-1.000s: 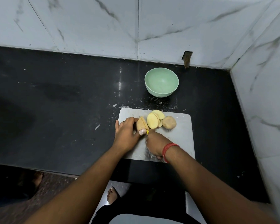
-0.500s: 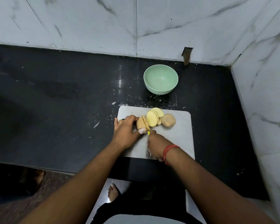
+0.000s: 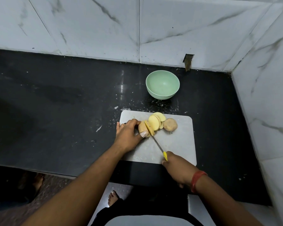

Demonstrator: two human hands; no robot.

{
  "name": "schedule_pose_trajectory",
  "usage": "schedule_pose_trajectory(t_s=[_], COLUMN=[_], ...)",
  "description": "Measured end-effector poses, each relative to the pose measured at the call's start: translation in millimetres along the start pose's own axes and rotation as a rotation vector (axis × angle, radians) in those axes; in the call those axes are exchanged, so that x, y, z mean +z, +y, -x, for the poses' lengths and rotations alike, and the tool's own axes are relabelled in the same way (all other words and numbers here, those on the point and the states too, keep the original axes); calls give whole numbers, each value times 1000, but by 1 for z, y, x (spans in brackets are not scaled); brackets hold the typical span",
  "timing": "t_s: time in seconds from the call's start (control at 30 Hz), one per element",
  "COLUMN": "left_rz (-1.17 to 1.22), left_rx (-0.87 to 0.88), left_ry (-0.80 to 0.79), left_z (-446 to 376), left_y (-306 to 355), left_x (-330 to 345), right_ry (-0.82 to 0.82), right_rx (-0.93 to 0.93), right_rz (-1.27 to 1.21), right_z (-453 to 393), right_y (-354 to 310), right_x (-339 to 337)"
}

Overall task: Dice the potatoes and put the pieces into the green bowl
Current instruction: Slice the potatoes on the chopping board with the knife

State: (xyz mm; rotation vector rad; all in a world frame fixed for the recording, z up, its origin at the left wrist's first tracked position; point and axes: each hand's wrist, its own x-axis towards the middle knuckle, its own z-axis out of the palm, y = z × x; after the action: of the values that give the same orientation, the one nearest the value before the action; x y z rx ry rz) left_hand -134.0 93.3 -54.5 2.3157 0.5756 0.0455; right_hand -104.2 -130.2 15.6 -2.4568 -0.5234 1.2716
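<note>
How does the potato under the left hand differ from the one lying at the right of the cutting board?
The held potato is partly sliced, its cut face against the knife; the loose potato is whole and unpeeled. The left hand grips the held potato, while nothing touches the loose potato except the slices next to it. Both sit on the cutting board, and both have brown skin.
</note>
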Motion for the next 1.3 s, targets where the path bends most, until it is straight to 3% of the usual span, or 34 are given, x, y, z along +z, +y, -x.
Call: schedule_pose_trajectory(t_s=[0.3, 0.7, 1.3], left_rz=[12, -102, -122], left_rx=[5, 65, 90], left_ry=[9, 20, 64], left_z=[1, 9, 8], left_y=[0, 1, -5], left_x=[1, -1, 4], right_ry=[159, 157, 216], right_rx=[-120, -46, -108], right_rz=[33, 16, 175], right_z=[-3, -21, -29], right_y=[-34, -54, -44], right_x=[2, 6, 7])
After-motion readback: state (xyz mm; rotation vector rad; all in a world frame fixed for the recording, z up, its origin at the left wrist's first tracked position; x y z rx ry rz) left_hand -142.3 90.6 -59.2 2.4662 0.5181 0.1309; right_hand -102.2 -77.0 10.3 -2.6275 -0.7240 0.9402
